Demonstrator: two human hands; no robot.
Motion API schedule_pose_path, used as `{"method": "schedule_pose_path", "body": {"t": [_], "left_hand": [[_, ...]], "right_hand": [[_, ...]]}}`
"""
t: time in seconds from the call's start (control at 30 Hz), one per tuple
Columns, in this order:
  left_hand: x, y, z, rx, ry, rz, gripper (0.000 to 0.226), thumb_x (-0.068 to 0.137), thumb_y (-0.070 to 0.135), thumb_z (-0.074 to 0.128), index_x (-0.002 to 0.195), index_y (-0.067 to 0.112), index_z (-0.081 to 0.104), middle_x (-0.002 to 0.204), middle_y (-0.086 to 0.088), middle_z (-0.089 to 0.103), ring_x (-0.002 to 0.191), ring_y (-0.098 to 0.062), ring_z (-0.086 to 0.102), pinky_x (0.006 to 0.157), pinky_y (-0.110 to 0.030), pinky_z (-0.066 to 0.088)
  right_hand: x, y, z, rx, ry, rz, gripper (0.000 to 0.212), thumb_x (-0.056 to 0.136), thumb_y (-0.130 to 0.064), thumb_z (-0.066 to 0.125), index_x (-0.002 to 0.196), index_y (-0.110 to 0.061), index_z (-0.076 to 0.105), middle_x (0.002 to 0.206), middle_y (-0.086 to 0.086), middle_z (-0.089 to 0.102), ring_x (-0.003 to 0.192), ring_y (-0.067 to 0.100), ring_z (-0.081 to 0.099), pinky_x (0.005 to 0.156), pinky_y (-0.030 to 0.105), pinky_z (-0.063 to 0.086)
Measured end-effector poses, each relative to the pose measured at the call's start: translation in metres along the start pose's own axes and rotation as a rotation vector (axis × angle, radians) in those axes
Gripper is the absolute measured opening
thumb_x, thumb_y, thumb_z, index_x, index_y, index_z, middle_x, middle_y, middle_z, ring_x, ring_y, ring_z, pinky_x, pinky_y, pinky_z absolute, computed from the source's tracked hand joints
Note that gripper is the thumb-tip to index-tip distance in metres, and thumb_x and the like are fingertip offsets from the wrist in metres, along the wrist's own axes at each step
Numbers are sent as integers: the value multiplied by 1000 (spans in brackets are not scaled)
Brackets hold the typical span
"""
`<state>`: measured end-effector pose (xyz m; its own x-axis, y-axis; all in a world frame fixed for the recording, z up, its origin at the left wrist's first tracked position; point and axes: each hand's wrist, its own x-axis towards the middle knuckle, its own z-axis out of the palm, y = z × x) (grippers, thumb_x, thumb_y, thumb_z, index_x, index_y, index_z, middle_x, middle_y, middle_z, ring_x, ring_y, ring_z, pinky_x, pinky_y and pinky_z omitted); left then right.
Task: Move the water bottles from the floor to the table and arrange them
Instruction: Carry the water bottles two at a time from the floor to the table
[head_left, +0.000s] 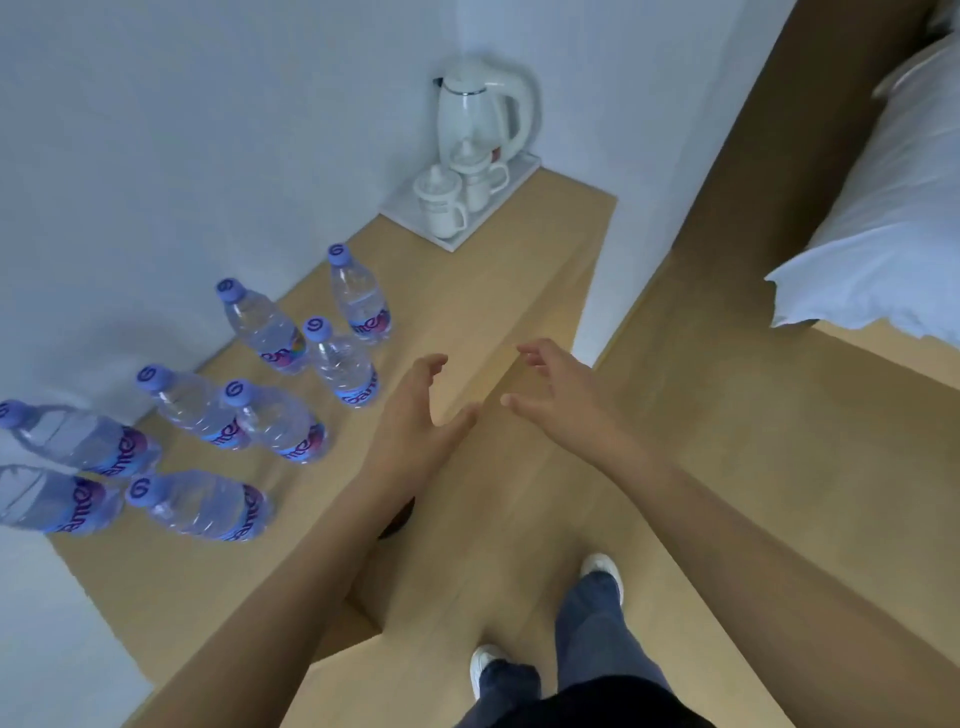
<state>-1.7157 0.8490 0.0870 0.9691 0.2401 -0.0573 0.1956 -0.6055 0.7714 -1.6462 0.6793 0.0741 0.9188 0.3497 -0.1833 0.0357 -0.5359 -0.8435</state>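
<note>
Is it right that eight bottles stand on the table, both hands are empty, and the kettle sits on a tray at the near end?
Not quite: the head view shows the kettle on its tray at the table's far end, by the corner. The bottles and the empty left hand and right hand are as stated.

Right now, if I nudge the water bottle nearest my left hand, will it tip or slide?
The water bottle stands upright, tall on a narrow base, so a push near the cap would probably tip it. It looks full, so likely heavy, and may slide if pushed low. Tipped, it could roll.
</note>
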Motion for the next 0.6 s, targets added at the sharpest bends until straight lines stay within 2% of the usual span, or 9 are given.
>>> {"method": "schedule_pose_path", "body": {"t": [0.13, 0.43, 0.6], "left_hand": [[35, 40, 61, 19, -136, 46, 63, 85, 32, 70, 138, 17, 41, 140, 2, 49, 129, -12, 45, 101, -27, 38], [116, 146, 202, 23, -290, 120, 62, 86, 35, 68, 140, 20, 40, 142, 3, 47, 132, -13, 43, 106, -31, 38], [163, 203, 269, 9, -374, 141, 62, 87, 36, 67, 140, 22, 38, 143, 7, 44, 132, -10, 41, 105, -30, 38]], "right_hand": [[-3, 47, -64, -18, 84, 92, 58, 84, -30, 71, 136, -26, 45, 134, -4, 51, 117, 11, 50, 90, 24, 40], [31, 146, -208, -24, 200, 230, 60, 84, -33, 71, 137, -29, 43, 136, -6, 50, 111, 10, 51, 83, 26, 42], [55, 191, -284, -20, 263, 285, 60, 83, -32, 72, 136, -26, 45, 134, -3, 53, 117, 15, 52, 93, 30, 45]]}}
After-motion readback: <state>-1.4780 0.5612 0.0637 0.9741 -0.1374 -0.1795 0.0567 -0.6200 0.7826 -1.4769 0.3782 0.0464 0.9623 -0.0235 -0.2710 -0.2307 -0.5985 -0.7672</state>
